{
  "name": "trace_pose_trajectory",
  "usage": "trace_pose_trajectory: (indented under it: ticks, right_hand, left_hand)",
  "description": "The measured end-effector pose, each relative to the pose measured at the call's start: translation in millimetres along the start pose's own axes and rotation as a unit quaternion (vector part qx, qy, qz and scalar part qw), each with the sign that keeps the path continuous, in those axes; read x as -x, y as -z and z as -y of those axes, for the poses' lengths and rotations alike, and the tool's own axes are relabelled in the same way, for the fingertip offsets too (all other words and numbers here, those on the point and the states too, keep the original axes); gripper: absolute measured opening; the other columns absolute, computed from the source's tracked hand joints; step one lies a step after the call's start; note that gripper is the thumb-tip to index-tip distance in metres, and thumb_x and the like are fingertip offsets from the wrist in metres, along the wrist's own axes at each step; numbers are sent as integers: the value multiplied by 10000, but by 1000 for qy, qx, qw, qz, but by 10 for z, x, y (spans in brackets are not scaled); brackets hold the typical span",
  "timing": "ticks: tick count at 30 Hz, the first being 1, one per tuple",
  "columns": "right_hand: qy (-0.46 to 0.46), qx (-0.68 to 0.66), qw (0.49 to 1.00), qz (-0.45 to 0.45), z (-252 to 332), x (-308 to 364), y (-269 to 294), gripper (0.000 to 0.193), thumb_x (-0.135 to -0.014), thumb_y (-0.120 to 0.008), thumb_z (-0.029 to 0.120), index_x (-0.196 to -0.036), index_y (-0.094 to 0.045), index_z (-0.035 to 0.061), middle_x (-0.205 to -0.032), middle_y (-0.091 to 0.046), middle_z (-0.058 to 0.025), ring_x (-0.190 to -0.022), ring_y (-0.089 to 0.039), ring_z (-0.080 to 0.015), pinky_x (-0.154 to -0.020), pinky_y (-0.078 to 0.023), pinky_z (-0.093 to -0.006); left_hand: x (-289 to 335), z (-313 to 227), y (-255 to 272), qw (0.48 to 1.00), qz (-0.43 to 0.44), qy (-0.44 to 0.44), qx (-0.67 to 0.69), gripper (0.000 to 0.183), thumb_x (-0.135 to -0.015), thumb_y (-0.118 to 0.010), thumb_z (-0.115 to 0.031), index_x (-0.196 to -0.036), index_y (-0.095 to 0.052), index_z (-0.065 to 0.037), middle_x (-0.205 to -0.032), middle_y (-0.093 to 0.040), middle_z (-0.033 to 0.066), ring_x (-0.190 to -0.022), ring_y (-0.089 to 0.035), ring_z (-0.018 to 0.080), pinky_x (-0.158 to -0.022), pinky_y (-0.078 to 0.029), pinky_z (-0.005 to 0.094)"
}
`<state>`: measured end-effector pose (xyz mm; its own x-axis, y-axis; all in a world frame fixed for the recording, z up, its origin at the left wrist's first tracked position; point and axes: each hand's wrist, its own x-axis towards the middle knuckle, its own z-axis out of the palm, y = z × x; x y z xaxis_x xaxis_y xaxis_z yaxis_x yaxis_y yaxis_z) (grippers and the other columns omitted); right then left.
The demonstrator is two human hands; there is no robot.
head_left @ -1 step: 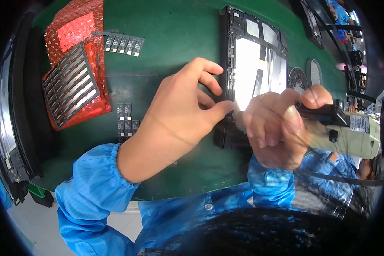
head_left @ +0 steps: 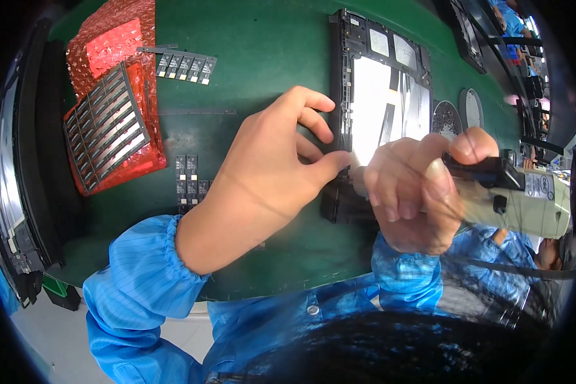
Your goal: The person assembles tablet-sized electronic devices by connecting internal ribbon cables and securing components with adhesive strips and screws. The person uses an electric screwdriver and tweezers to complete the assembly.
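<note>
An opened tablet-like device point(head_left: 372, 105), with a black frame and silvery white inner panels, lies on the green work surface point(head_left: 262, 38). My left hand point(head_left: 269, 160) rests at its left edge. The fingers are bent and apart, with fingertips against the frame and the thumb tip over its rim. Above the device's lower right, my right hand point(head_left: 416, 185) is wrapped round an electric screwdriver point(head_left: 525, 201) with a pale beige body and a black lever. That hand hides the tool's tip and the device's lower right corner.
Red bubble wrap point(head_left: 112, 48) and a black grid sheet of silvery parts point(head_left: 109, 128) lie at left. Strips of small black pieces point(head_left: 187, 67) sit nearby. Beyond the device stand a dish of tiny dark bits point(head_left: 447, 120) and a grey oval dish point(head_left: 472, 107).
</note>
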<state>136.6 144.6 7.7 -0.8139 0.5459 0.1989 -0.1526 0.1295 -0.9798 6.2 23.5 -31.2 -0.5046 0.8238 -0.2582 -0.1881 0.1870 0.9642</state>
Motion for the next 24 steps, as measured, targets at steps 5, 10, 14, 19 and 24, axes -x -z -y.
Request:
trace_pose_trajectory:
  ticks: [5,10,14,19,24]
  right_hand:
    - [0,-2,1000,1,33,-96,-84,300,-922,-604,67,-1083,-373,169,-655,-445,-24,-428,-409,-140,-450,-421,-339]
    - [66,24,996,52,-21,-99,-56,247,-893,-586,-20,-1007,-395,88,-660,-459,-44,-457,-426,-124,-440,-403,-308]
    - [153,-3,987,50,-183,-63,-77,223,-903,-614,-29,-1033,-456,58,-706,-494,-33,-488,-438,-103,-462,-405,-263]
    - [65,-296,932,-198,-13,27,530,152,-984,-603,204,-1062,-608,75,-672,-517,21,-454,-453,-67,-414,-382,-242]
    - [217,-269,927,-146,298,-132,1135,237,-992,-533,97,-1211,-462,47,-656,-394,19,-487,-364,-80,-455,-333,-269]
  left_hand:
    - [-50,-32,-11,1000,5,-12,0,505,-811,-733,36,-1269,-519,23,-1035,-597,65,-838,-662,135,-728,-527,248]
    - [-53,56,-37,999,16,-46,-7,561,-809,-725,59,-1313,-484,5,-1108,-578,80,-972,-631,164,-776,-540,261]
    - [472,-294,-107,955,49,-178,-233,723,-804,-804,-128,-1400,-419,7,-1243,-519,164,-1138,-565,289,-939,-508,375]
    - [516,-156,-384,820,30,-222,-527,753,-803,-787,-324,-1401,-473,9,-1410,-460,156,-1258,-488,326,-1056,-409,434]
    - [-370,-196,-137,766,-135,-313,-545,656,-816,-771,-245,-1362,-509,7,-1385,-502,148,-1187,-519,325,-1006,-428,444]
